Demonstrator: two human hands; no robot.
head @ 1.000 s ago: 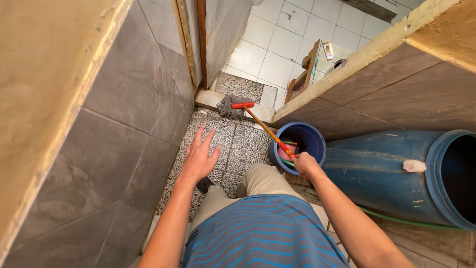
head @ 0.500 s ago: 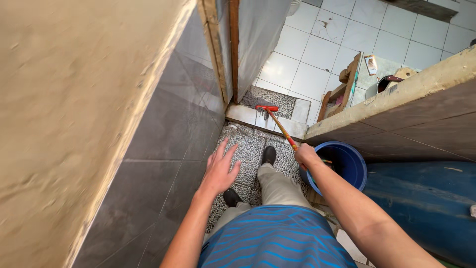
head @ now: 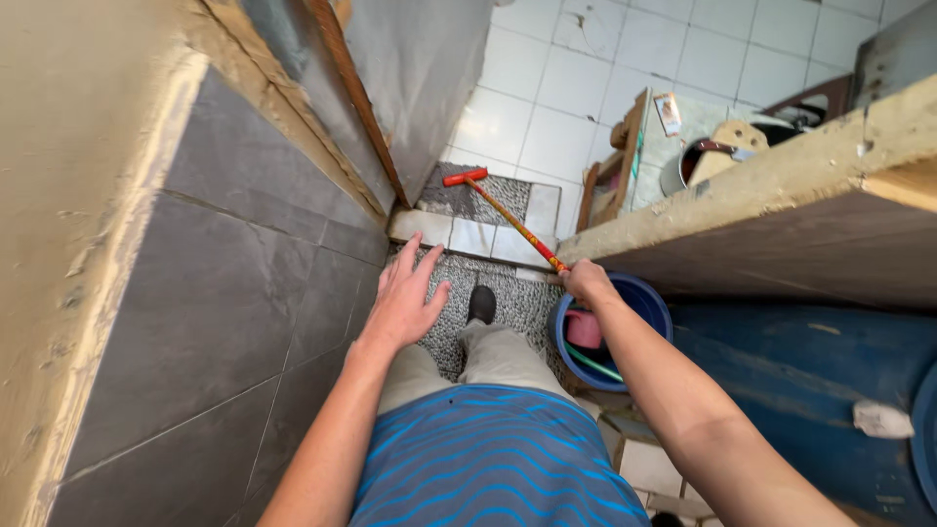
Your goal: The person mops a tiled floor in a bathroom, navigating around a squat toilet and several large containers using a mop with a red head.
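Right hand (head: 586, 283) closed around the near end of a long red-and-yellow mop handle (head: 512, 224). The handle runs away to the far left, ending in a red crossbar head (head: 465, 177) that lies on a pebbled floor patch just beyond a pale tiled threshold (head: 468, 234).

Left hand (head: 402, 298) open, fingers spread, holding nothing; it hangs over the pebble-mosaic floor (head: 517, 298) close to the dark grey tiled wall (head: 215, 312) on the left.

One black shoe (head: 481, 304) is planted on the pebbles between the two hands.

Round blue plastic bucket (head: 656, 303) stands just below the right hand, with a pink scoop (head: 585, 330) and a green hose (head: 593, 363) inside it. A large blue drum (head: 810, 390) lies near right, under a rough concrete ledge (head: 742, 185). White floor tiles (head: 508, 117) lie far beyond.
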